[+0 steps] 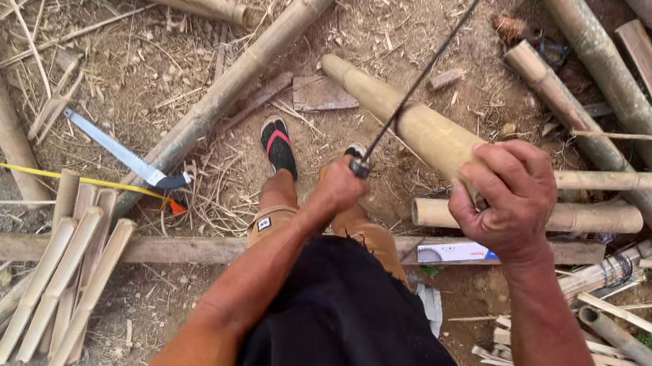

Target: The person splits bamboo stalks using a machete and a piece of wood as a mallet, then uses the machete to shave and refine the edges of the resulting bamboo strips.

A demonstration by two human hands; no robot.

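Two hands are clamped on their loads: the left hand (340,185) on a thin dark rod (424,71) slanting upward, the right hand (508,200) on a pale bamboo pole (415,123). Cut bamboo (77,274) and a machete (124,151) are strewn over the dirt ground (140,81).

From your sandalled foot (279,147) as the marker, the machete (124,152) lies on the ground to its left, the split bamboo slats (68,272) lie left and nearer you, the thick bamboo pole (407,117) lies to its right, and the boxed saw blade (456,251) lies right, beside your knee.
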